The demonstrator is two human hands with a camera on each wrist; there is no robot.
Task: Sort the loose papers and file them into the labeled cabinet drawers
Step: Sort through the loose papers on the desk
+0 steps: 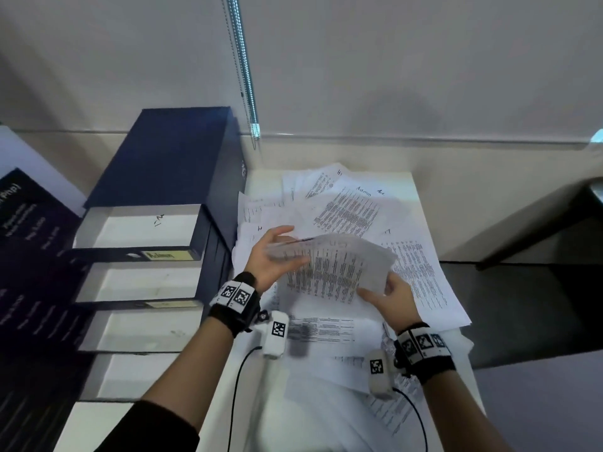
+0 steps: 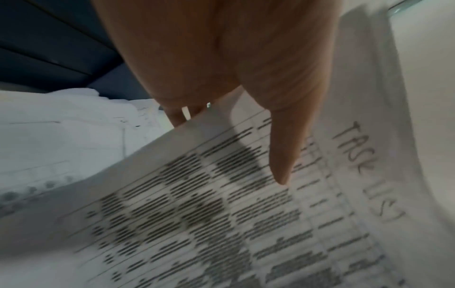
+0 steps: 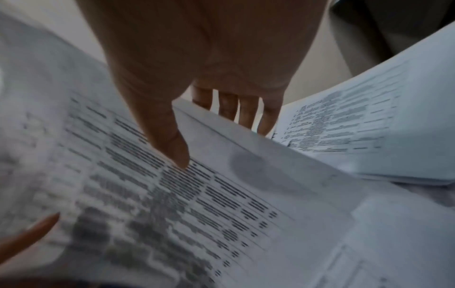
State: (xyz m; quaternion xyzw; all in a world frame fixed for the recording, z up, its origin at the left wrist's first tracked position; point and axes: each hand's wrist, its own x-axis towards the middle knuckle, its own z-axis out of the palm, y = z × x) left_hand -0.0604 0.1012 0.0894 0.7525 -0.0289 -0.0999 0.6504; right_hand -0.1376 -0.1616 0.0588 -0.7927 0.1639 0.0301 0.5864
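Observation:
A printed sheet (image 1: 332, 269) headed "TASK LIST" in handwriting (image 2: 357, 165) is held up over the pile of loose papers (image 1: 352, 210) on the white table (image 1: 408, 181). My left hand (image 1: 277, 252) (image 2: 246, 136) pinches its left edge, thumb on top and fingers beneath. My right hand (image 1: 388, 295) (image 3: 214, 143) pinches its near right corner the same way. To the left stands the dark blue drawer cabinet (image 1: 163, 158) with several drawers pulled out. The top drawer (image 1: 140, 230) holds a sheet, and its front has a yellow "Admin" label (image 1: 163, 255).
More printed sheets (image 1: 424, 282) spread to the table's right edge and near edge. A bead chain (image 1: 243, 66) hangs from the blind behind the cabinet. A dark printed board (image 1: 29, 256) leans at far left. A dark surface (image 1: 522, 288) lies right of the table.

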